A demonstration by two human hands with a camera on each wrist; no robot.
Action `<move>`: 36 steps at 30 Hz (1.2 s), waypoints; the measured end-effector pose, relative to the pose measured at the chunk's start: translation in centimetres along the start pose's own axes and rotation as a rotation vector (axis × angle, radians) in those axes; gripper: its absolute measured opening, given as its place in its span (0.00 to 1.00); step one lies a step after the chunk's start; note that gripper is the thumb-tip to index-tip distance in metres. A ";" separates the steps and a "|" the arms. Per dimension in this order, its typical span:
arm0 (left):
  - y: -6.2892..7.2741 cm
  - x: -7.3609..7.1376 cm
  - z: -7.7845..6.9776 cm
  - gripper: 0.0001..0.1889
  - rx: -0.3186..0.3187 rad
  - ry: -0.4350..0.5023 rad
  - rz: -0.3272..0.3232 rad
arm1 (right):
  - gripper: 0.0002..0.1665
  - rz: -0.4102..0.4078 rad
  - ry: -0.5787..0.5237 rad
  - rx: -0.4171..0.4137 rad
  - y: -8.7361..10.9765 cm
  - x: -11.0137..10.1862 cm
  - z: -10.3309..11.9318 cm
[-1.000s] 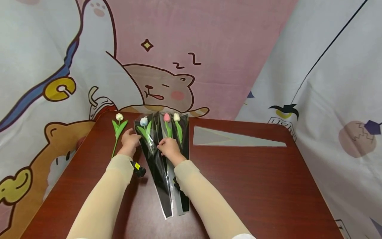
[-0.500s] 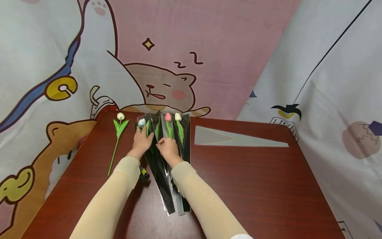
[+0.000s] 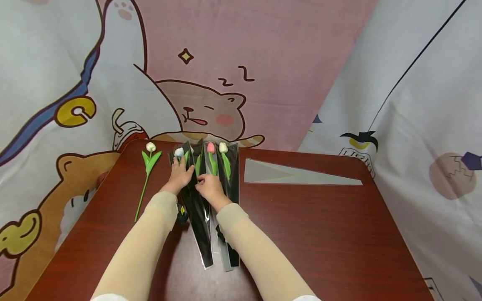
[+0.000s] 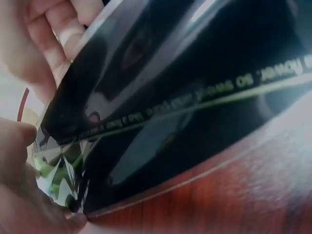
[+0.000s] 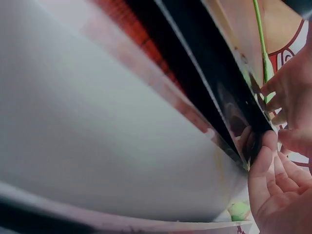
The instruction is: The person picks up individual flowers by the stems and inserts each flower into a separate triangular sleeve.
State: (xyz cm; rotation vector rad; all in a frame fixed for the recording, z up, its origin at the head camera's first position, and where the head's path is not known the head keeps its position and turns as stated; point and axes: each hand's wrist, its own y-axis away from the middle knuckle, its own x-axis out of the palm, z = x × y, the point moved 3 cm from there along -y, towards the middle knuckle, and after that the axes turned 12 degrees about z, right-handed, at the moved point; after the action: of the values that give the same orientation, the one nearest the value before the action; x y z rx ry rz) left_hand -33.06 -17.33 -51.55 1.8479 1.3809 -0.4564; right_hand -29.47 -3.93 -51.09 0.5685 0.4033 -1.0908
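Observation:
In the head view my left hand [image 3: 180, 176] lies with spread fingers on the left black flower sleeve [image 3: 197, 221], just below a pale-blue tulip [image 3: 178, 152]. The left wrist view shows this sleeve [image 4: 161, 107] with printed lettering, and the hand at its wide end. My right hand [image 3: 209, 188] pinches that sleeve's right edge; in the right wrist view its fingertips meet at the sleeve's [image 5: 214, 73] edge. Beneath and to the right lie a pink tulip [image 3: 211, 148] and a white tulip [image 3: 223, 148] in other sleeves. Their stems are partly hidden.
A single white tulip [image 3: 150, 147] with a green stem lies left of the sleeves. To the right is a flat grey-white sleeve [image 3: 297, 174] near the back edge of the brown table [image 3: 320, 234]. A printed cloth [image 3: 286, 75] hangs behind.
My left hand has moved right from beside the sleeve onto its front, its fingers now spread. The sleeve's narrow lower end has shifted slightly left. The right hand stays nearly in place.

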 end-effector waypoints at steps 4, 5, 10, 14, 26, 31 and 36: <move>-0.5 -0.4 0.0 0.35 0.010 0.055 -0.003 | 0.18 -0.006 0.039 -0.033 -0.1 -0.1 0.1; -0.6 -0.5 0.0 0.35 0.016 0.064 -0.007 | 0.18 -0.007 0.047 -0.042 -0.2 -0.1 0.1; -0.7 -0.5 0.0 0.36 0.037 0.073 -0.009 | 0.18 -0.033 0.068 -0.059 -0.2 -0.3 0.2; -0.7 -0.2 -0.3 0.35 0.055 0.070 -0.011 | 0.17 -0.049 0.056 -0.037 -0.1 -0.3 0.2; -0.5 -0.2 -0.2 0.34 0.057 0.085 -0.046 | 0.17 -0.018 0.079 -0.064 -0.2 -0.1 0.4; -0.5 -0.6 -0.1 0.34 0.060 0.071 -0.075 | 0.19 0.024 0.075 -0.059 0.0 -1.2 0.0; 0.1 -1.0 -0.1 0.35 0.091 0.113 -0.086 | 0.18 0.036 0.071 -0.099 0.8 -3.9 -1.6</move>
State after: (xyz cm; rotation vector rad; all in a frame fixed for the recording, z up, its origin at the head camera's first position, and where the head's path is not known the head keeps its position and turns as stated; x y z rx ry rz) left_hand -33.28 -17.93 -50.80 1.9184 1.5434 -0.4713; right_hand -30.37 0.08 -49.95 0.5258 0.5039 -1.0128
